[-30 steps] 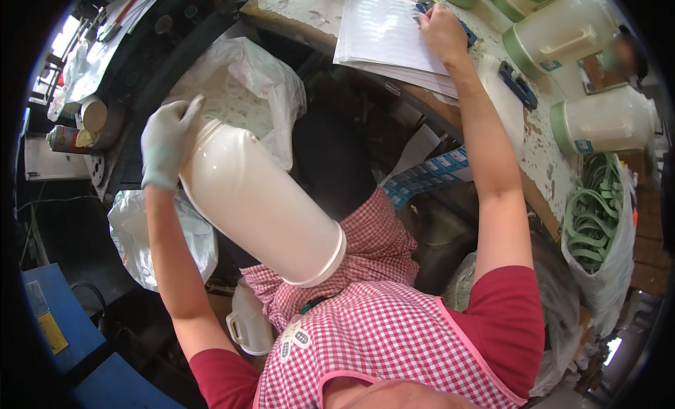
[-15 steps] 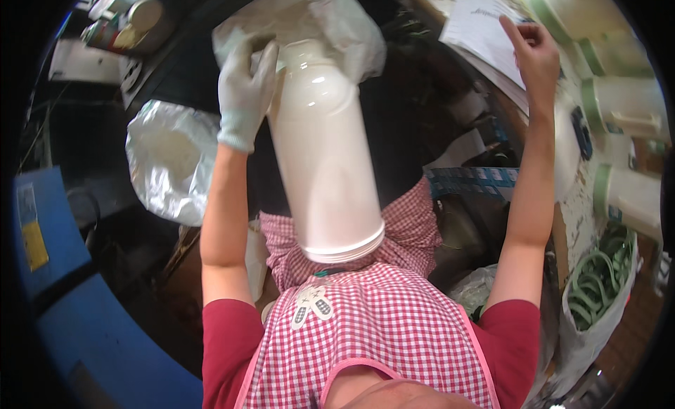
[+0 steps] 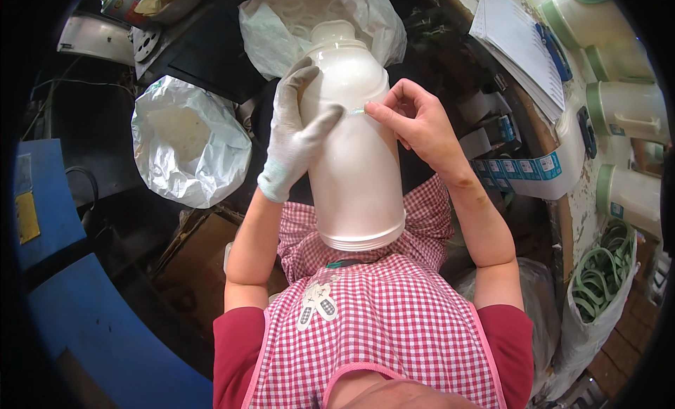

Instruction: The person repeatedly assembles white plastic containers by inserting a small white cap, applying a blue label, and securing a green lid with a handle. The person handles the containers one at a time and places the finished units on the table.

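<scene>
A large white plastic bottle [image 3: 358, 177] with a narrow neck and a ribbed base rests over my lap, its neck pointing away from me. My left hand [image 3: 292, 138], in a pale work glove, grips the bottle's left side, its thumb lying across the front. On the bottle's front, between my thumbs, is a small shiny sticker [image 3: 358, 110]. My bare right hand [image 3: 422, 128] pinches the sticker's right end between thumb and forefinger against the bottle. Its other fingers are curled.
Beyond the bottle's neck lies a plastic bag [image 3: 264, 29] of pale rings. A white-lined container [image 3: 218, 156] stands at left, near blue panels [image 3: 105, 324]. At right are papers [image 3: 517, 50], a blue-and-white label strip [image 3: 520, 168], green-rimmed jugs [image 3: 629, 110] and a sack of green rings [image 3: 587, 331].
My right hand has come from beside the papers to the bottle's front with the sticker. My left hand has slid down from the neck, and the bottle sits slightly farther right.
</scene>
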{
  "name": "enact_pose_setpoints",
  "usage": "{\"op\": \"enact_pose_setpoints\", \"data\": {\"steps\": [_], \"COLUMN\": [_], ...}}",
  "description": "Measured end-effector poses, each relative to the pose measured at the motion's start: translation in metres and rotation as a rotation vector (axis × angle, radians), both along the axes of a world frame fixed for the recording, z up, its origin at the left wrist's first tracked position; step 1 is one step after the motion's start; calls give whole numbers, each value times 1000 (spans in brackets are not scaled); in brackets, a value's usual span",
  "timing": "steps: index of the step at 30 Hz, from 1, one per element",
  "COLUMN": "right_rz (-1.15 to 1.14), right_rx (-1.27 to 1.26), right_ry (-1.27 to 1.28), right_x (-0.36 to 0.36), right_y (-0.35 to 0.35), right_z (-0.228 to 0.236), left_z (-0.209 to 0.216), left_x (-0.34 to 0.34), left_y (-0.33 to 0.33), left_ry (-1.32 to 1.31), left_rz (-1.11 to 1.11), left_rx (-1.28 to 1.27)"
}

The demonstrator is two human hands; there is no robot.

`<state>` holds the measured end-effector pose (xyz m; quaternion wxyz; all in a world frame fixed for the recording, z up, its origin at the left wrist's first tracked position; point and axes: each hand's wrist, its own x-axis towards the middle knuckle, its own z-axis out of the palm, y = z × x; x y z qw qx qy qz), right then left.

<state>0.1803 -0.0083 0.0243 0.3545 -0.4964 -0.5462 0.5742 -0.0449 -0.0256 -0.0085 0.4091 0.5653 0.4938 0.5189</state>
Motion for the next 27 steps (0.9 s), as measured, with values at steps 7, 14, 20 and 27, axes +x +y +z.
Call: {"op": "enact_pose_setpoints", "data": {"steps": [7, 14, 20, 27], "right_rz": [-205, -292, -399, 32], "right_rx": [487, 756, 638, -393], "right_ry": [-695, -1331, -603, 582], "right_x": [37, 301, 257, 104], "right_y": [13, 142, 36, -51], "right_z": [5, 12, 7, -28], "left_z": [0, -53, 38, 142], "left_x": [-20, -52, 15, -29], "left_y": [4, 127, 149, -13], "left_ry": [47, -94, 424, -50], "left_rz": [-134, -225, 177, 400], "left_rx": [-13, -41, 38, 669]}}
